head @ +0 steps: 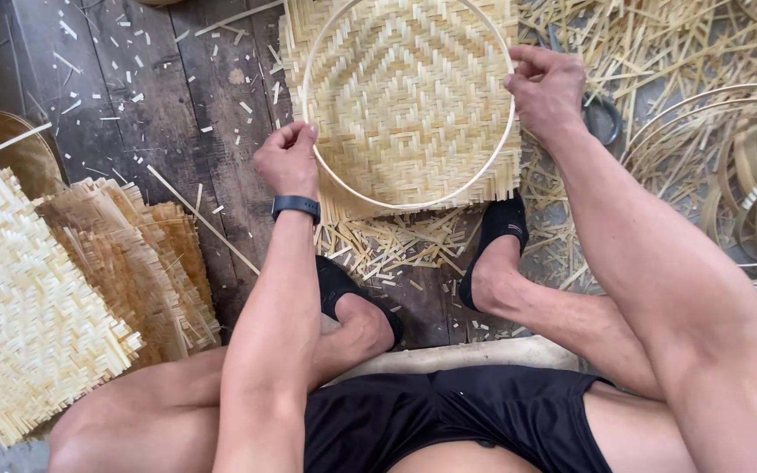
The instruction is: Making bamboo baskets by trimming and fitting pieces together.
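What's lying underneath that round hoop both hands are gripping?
A square woven bamboo mat lies under the hoop; its corners stick out past the ring. The mat hides the floor directly beneath.

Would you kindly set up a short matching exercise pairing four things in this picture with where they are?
Things:
1. woven bamboo mat
2. thin bamboo hoop
3. stack of woven mats
4. scissors

Places:
A. far left on the floor
B. lying on the mat, gripped by left hand and right hand
C. behind the right hand
D. on the floor beyond the feet

Pairs: 1-D, 2-B, 3-A, 4-C
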